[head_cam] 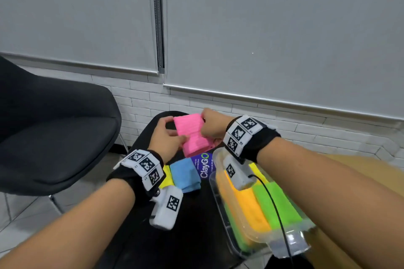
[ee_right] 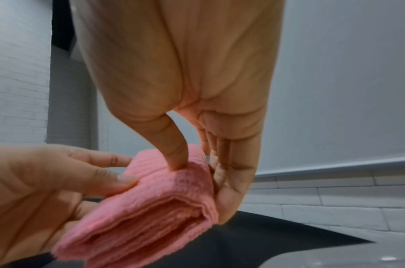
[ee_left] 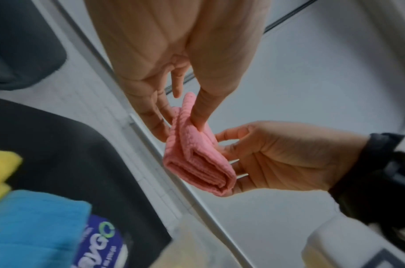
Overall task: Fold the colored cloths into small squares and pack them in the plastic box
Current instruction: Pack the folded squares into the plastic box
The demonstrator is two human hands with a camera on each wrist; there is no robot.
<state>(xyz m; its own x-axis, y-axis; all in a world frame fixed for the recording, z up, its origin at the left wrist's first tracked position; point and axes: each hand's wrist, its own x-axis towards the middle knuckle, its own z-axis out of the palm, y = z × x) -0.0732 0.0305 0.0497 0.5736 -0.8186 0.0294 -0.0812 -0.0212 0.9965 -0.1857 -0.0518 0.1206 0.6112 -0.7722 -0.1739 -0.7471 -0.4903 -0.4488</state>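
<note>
**Pink cloth held in both hands above the black table**

Nearest on the right stands the clear plastic box (head_cam: 220,194), its near end blurred. Inside it lie folded cloths side by side: an orange cloth (head_cam: 247,203) to the left and a green cloth (head_cam: 277,201) to the right of it, with a strip of yellow showing at the far end. The right forearm crosses above the box.

To the left of the box, on the black table (head_cam: 196,214), a folded blue cloth (head_cam: 184,174) lies partly over a yellow cloth (head_cam: 165,176), which is half hidden by the left wrist band. Between the blue cloth and the box sits a dark blue label (head_cam: 205,166) reading "ClayGO".

Farther out, above the far part of the table, both hands hold the folded pink cloth (head_cam: 192,135) off the surface. The left hand (head_cam: 166,135) pinches its left edge, thumb on one face and fingers on the other. The right hand (head_cam: 211,124) grips the right edge the same way, its thumb pressed into the layers; the folded edges show as a thick stack in the right wrist view.

Beyond on the left stands a black chair (head_cam: 54,133). At the far side run a white brick wall (head_cam: 240,113) and grey roller blinds (head_cam: 262,24).
</note>
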